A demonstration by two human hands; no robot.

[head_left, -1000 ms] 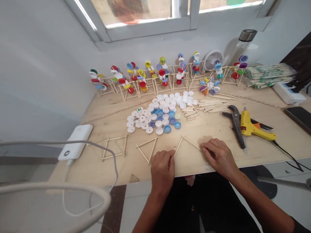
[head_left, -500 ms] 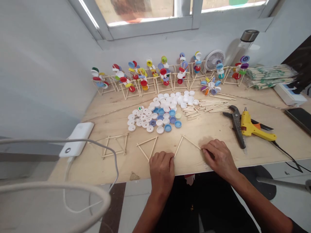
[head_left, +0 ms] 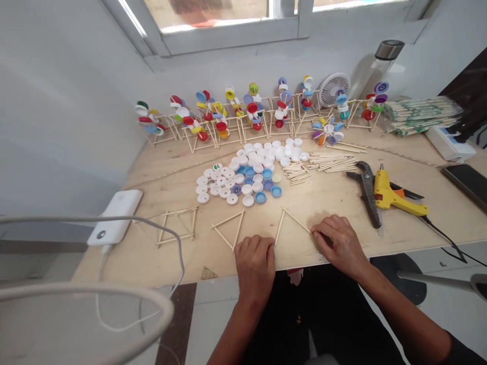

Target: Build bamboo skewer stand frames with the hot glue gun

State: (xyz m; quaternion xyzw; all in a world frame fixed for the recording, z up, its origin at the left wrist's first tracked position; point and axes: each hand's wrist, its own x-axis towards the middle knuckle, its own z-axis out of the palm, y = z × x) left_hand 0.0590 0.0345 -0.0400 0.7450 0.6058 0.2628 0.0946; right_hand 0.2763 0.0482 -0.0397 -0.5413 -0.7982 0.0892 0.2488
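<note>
Two thin wooden sticks meet at their far ends in a peak on the table before me. The near end of the left stick point(head_left: 280, 226) is pinched by my left hand point(head_left: 254, 261), which is closed and rests near the table's front edge. My right hand point(head_left: 338, 244) is closed too, thumb and fingers on the lower end of the right stick point(head_left: 297, 220). Just left of my left hand lies a triangle of sticks point(head_left: 227, 219), its bottom corner touching or close to the knuckles. Further left is a square stick frame point(head_left: 176, 237).
Loose bottle caps point(head_left: 247, 187) cover the middle, beside piles of sticks point(head_left: 331, 161). A yellow glue gun point(head_left: 391, 195) and black-handled cutters point(head_left: 368, 192) lie right. Cap-wheeled stick models point(head_left: 253, 119) line the wall. A white power bank point(head_left: 114, 218) with a cable is left.
The view has shifted slightly. My left hand has brought its stick's near end a little to the right, narrowing the peak. My right hand keeps its hold.
</note>
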